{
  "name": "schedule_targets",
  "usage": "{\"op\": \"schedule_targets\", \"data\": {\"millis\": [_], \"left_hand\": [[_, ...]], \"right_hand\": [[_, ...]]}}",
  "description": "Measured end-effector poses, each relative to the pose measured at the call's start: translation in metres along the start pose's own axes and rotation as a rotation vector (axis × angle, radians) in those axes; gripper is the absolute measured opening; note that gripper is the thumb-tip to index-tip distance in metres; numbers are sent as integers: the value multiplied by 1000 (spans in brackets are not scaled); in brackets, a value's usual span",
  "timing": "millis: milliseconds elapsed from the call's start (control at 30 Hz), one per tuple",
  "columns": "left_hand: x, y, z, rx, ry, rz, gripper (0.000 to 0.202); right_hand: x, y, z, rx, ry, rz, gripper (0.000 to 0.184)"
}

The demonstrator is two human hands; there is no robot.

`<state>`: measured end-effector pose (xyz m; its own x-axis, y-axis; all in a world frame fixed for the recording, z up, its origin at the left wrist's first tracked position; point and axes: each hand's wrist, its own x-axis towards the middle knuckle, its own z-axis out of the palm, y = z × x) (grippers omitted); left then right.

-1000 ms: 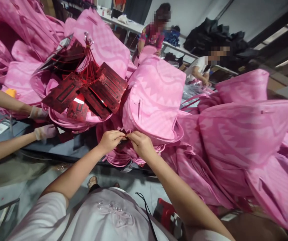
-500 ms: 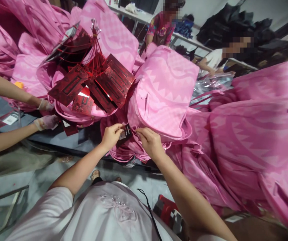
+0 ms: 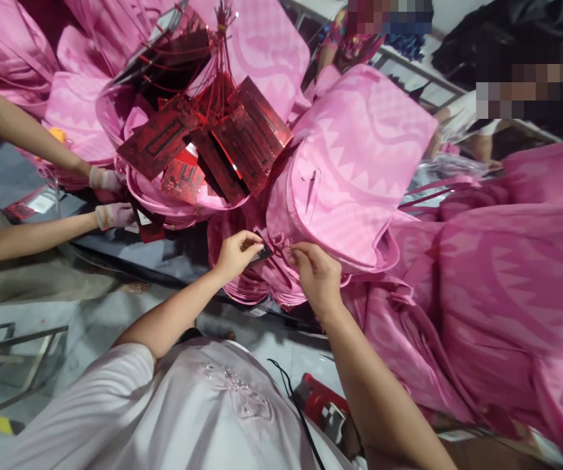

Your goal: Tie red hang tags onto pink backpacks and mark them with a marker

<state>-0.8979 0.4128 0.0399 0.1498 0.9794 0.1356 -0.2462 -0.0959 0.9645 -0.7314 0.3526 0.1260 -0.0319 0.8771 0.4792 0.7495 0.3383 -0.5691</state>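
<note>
My left hand [image 3: 236,256] pinches a small dark hang tag [image 3: 262,252] between thumb and fingers. Close to its right, my right hand [image 3: 318,274] is closed in a pinch at a thin, cord-like bit too small to make out. Both hands are at the lower front of a pink patterned backpack [image 3: 345,176], by its looped straps [image 3: 279,261]. To the upper left, a bunch of dark red hang tags [image 3: 257,140] on red strings lies over another pink bag.
At left, a co-worker's two gloved hands [image 3: 115,215] are near a red tag [image 3: 149,225]. Pink backpacks [image 3: 511,274] are piled at right. A red stool [image 3: 318,391] and a metal frame [image 3: 12,365] stand below. Two people work behind the bags.
The view has shifted, so the bags sit further right and higher. In my left hand the tag has turned and shows less of its face. My right hand keeps its pinch.
</note>
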Motion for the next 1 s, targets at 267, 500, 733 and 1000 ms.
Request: {"op": "schedule_targets", "data": {"millis": [267, 500, 733, 1000], "left_hand": [[-1, -6, 1, -82, 20, -135, 12], [1, -3, 0, 302, -15, -39, 29], [20, -3, -12, 427, -181, 108, 66], [17, -11, -12, 35, -197, -5, 27]], "right_hand": [[-9, -4, 1, -314, 78, -165, 19], [-11, 6, 8, -384, 89, -112, 25], [-8, 10, 9, -267, 103, 8, 25], [-4, 12, 14, -229, 128, 83, 25]]}}
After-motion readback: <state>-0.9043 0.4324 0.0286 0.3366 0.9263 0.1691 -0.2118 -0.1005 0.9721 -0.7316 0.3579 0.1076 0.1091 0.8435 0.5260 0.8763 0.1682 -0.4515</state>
